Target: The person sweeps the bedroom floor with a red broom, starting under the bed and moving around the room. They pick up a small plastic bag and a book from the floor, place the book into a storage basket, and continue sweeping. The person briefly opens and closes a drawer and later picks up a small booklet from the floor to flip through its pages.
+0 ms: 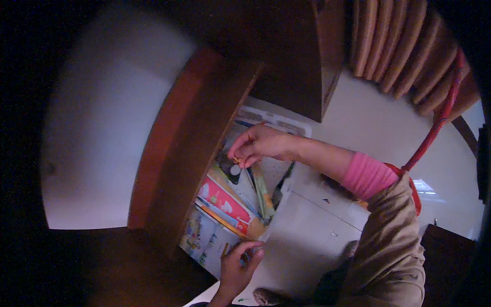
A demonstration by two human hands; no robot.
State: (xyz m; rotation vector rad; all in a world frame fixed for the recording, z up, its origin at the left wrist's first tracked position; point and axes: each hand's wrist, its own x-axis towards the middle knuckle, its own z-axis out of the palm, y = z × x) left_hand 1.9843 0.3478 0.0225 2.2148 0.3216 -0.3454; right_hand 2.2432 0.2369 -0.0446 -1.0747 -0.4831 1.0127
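A white plastic bin (285, 190) full of books and papers stands on the floor in front of me. My right hand (261, 144) is over it, fingertips pinched on a small yellowish item (237, 159). A white round piece (235, 169) shows just beneath those fingertips; whether it is attached is unclear. Below the hand, a red and white booklet (226, 197) leans among other thin books, near a green and yellow one (264, 192). My left hand (239, 266) is by the bin's near corner with thumb and fingers curved. Something bluish shows between them, too blurred to identify.
A dark wooden furniture panel (215, 111) runs along the bin's left side. Behind the bin stands another dark wooden panel (287, 80). A red pole (433, 134) slants beside my right sleeve, and a brown pleated curtain (399, 46) hangs above. Small scraps (326, 200) lie on the tiled floor.
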